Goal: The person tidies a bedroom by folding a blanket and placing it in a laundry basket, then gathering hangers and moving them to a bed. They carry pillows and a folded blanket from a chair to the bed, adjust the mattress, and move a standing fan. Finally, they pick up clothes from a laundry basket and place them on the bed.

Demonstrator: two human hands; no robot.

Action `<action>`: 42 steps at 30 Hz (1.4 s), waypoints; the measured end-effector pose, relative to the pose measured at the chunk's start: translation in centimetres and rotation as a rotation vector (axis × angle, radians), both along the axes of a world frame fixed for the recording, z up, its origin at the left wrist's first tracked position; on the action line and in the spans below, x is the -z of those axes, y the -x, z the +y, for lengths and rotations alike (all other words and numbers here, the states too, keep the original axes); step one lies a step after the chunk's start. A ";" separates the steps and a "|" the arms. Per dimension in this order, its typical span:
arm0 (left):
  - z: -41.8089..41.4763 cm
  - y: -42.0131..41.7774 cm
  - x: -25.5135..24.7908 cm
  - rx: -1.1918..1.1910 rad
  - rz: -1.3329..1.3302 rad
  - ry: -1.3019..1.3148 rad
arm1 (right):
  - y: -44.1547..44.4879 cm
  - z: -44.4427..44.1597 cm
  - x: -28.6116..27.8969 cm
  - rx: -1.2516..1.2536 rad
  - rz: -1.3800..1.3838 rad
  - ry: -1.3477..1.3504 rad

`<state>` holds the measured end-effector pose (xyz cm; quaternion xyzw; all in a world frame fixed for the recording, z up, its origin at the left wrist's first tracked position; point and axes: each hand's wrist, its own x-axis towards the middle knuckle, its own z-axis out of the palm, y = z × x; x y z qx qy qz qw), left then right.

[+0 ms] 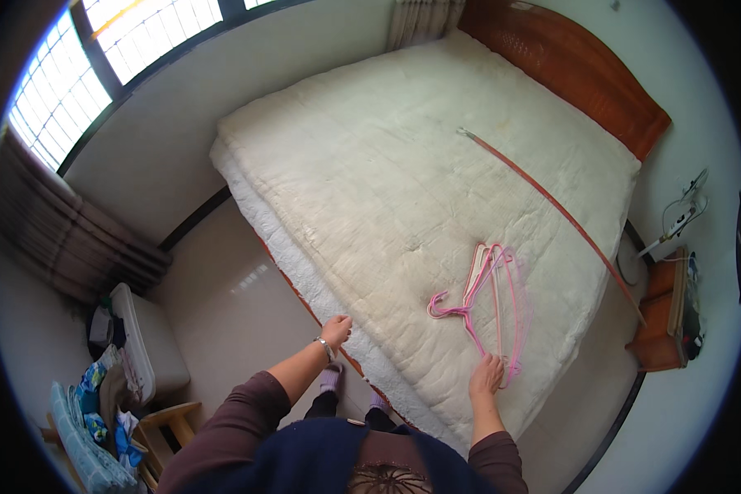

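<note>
A bundle of pink and white clothes hangers [468,307] lies on or just above the cream mattress pad [358,204], hooks pointing left. My right hand [488,375] grips the near end of the bundle. My left hand [336,332], with a metal band at the wrist, is loosely curled over the bed's near left edge, some way left of the hooks; whether its fingers close on anything is hidden. Beyond the hangers a long reddish pole [549,197] with a metal tip lies across the bed and sticks out past its right side.
A wooden headboard [568,68] stands at the far end. At right are a small wooden cabinet [661,315] and a power strip with cables [681,221]. To the left are a curtain [68,216], a pale storage bin [154,346], and piled clothes [96,401] beside a wooden stool [167,417].
</note>
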<state>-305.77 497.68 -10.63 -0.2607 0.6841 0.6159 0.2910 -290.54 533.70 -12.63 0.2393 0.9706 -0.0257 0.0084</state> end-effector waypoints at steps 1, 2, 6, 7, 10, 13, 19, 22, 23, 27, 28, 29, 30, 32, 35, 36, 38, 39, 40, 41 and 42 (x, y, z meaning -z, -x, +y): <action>-0.6 1.5 2.7 0.015 0.007 0.038 | -0.5 -1.4 0.4 -0.026 0.054 0.008; -2.7 3.0 7.5 0.037 -0.001 0.075 | -1.6 -3.3 0.6 -0.046 0.091 0.015; -8.5 7.1 17.1 -0.193 -0.060 -0.083 | -3.2 -9.0 1.5 -0.336 -0.143 0.319; -6.1 8.1 14.0 -0.270 -0.048 -0.067 | -3.8 -9.9 1.3 -0.301 -0.134 0.245; -7.0 10.5 12.9 -0.204 -0.102 -0.055 | -3.2 -10.7 0.6 -0.307 -0.141 0.186; -6.7 12.1 12.1 -0.278 -0.130 -0.117 | -2.8 -11.0 1.5 -0.300 -0.153 0.221; -6.3 13.4 14.0 -0.347 0.333 0.129 | -3.7 -11.6 -1.2 -0.318 -0.182 0.248; -2.7 10.9 5.1 -0.277 0.475 0.061 | -4.6 -10.3 -1.4 -0.287 -0.113 0.156; -3.3 8.7 4.3 -0.271 0.494 0.088 | -6.4 -10.4 -1.2 -0.316 -0.108 0.161; -5.7 6.1 11.2 -0.228 0.350 0.136 | -5.0 -9.4 -2.5 -0.368 -0.166 0.154; -5.8 6.1 11.4 -0.207 0.165 0.114 | -5.2 -9.6 -1.8 -0.358 -0.205 0.163; -6.5 6.3 11.4 -0.179 -0.019 0.093 | -5.4 -10.6 -0.6 -0.343 -0.244 0.172; -7.0 6.3 11.3 -0.150 -0.201 0.065 | -5.6 -11.3 0.1 -0.331 -0.283 0.175; -6.5 6.3 11.7 -0.362 -0.154 -0.097 | -5.8 -12.7 -0.9 -0.290 -0.232 0.251; -6.8 5.6 11.1 -0.407 -0.121 -0.203 | -6.3 -12.3 -3.3 -0.352 -0.170 0.174; -6.6 6.1 9.9 -0.391 -0.103 -0.158 | -6.5 -12.4 -3.5 -0.310 -0.162 0.122; -5.8 7.4 8.5 -0.332 -0.083 -0.144 | -6.5 -12.7 -2.5 -0.253 -0.161 0.111; -5.4 8.0 8.2 -0.313 -0.066 -0.140 | -6.5 -12.6 -1.2 -0.254 -0.171 0.151; -5.2 8.7 9.2 -0.284 0.050 -0.138 | -6.8 -12.4 -0.2 -0.248 -0.190 0.190; -5.4 9.4 10.1 -0.256 0.164 -0.138 | -7.1 -12.0 0.8 -0.265 -0.151 0.185; -5.7 10.0 9.6 -0.250 0.219 -0.104 | -7.1 -11.7 1.8 -0.294 -0.115 0.182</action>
